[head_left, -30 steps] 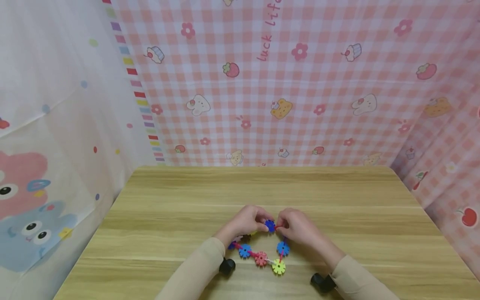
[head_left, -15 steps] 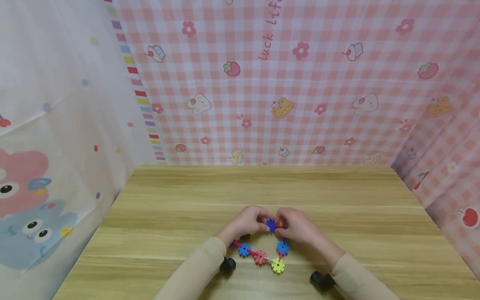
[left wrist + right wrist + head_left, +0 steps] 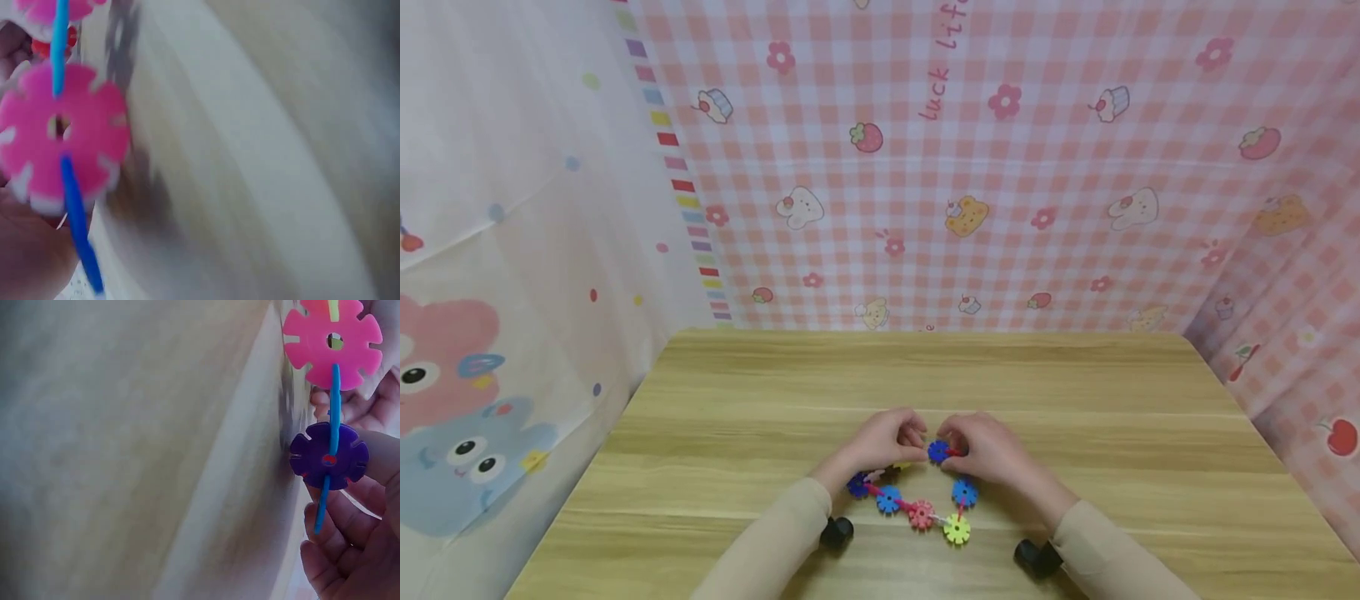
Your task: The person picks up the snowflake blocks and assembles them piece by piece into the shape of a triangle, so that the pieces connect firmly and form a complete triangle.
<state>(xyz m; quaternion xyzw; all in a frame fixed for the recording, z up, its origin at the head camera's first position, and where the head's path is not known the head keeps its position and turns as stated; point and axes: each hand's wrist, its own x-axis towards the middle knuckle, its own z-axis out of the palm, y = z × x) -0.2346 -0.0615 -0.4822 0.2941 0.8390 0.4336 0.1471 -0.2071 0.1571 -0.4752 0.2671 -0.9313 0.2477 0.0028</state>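
A chain of interlocked notched snowflake discs curves between the hands in the head view. Its front part has a yellow disc (image 3: 952, 537), a pink disc (image 3: 916, 522) and a light blue disc (image 3: 883, 507). My right hand (image 3: 991, 450) pinches a red disc (image 3: 955, 452), seen edge-on, joined to a dark blue disc (image 3: 934, 458) at the chain's end. My left hand (image 3: 880, 442) stays just left of that end, thumb and fingers apart, partly covering the chain's other end. The left wrist view shows a pink-looking disc (image 3: 37, 112); the right wrist view, a purple-looking disc (image 3: 306, 465).
The wooden tabletop (image 3: 775, 375) spreads around the hands. A pink checked cloth (image 3: 880, 175) hangs behind it, and a pale printed cloth (image 3: 535, 233) hangs at the left. Black wrist cameras, a left one (image 3: 837, 533) and a right one (image 3: 1037, 558), sit low beside the forearms.
My left hand has let go of the dark blue disc and shifted slightly left, uncovering another dark blue disc at the chain's left. My right hand keeps its pinch, nearly in place.
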